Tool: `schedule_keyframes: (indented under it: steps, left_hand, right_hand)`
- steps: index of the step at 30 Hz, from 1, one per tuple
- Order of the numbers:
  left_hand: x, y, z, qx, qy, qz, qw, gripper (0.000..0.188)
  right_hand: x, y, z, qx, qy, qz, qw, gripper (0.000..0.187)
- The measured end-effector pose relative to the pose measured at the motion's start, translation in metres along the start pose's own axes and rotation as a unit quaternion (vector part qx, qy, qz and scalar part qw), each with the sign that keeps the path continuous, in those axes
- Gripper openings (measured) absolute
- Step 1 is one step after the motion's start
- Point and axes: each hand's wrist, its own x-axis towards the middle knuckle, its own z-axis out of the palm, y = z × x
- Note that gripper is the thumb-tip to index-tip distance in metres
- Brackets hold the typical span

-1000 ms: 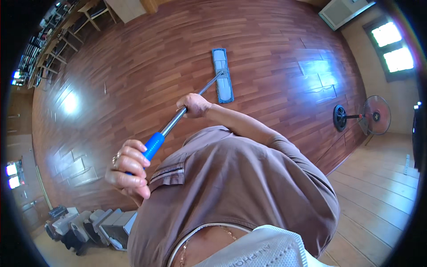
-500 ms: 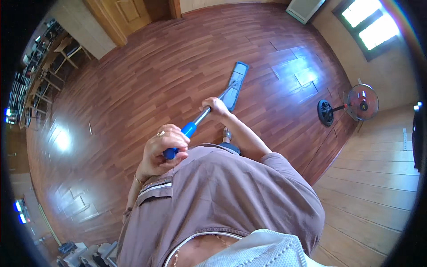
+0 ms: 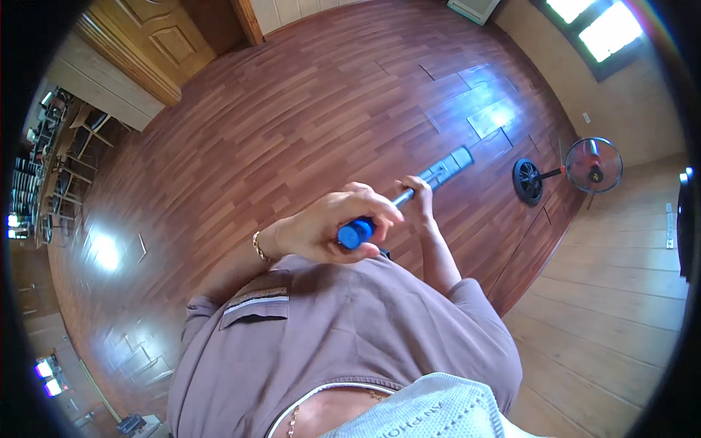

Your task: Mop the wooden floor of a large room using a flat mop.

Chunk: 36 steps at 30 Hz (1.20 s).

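A flat mop with a blue-grey rectangular head rests on the reddish-brown plank floor, ahead and to the right. My left hand is wrapped round the blue grip at the top end of its handle, with that end tilted up toward me. Lower on the metal pole, my right hand is closed, the arm stretched forward. Part of the pole between the hands is hidden behind my left fingers.
A standing fan with a round black base stands right of the mop head. A wooden door is at the far left, chairs and a long table along the left. A window throws glare on the floor.
The mop head has swung to the right and nearer the fan. Both hands have moved right with the handle, my left arm reaching farther across my body.
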Motion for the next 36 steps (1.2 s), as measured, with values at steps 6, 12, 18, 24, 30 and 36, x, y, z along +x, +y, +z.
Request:
schedule_keyframes:
  steps: [6,12,18,24,30,36]
  left_hand:
    - [0.050,-0.010,0.004,-0.033,-0.095,0.011,0.995,0.042]
    - [0.055,-0.020,0.011,-0.043,-0.051,0.000,0.998,0.034]
    - [0.043,-0.030,0.021,0.009,0.038,-0.026,0.999,0.027]
    - [0.042,-0.030,0.033,0.126,0.101,-0.010,0.987,0.021]
    - [0.045,-0.008,0.033,0.169,0.110,0.054,0.978,0.019]
    - [0.056,0.039,0.046,0.199,0.145,0.172,0.954,0.012]
  right_hand:
    - [-0.013,0.037,-0.043,-0.002,0.078,0.050,0.996,0.034]
    - [-0.004,0.062,-0.051,-0.039,0.083,-0.025,0.995,0.035]
    - [0.041,0.070,-0.029,0.041,0.018,-0.035,0.998,0.034]
    - [0.094,0.058,-0.010,0.152,-0.138,-0.120,0.971,0.027]
    - [0.113,0.021,0.025,0.232,-0.308,-0.103,0.917,0.027]
    - [0.083,-0.052,0.037,0.315,-0.378,-0.109,0.864,0.029]
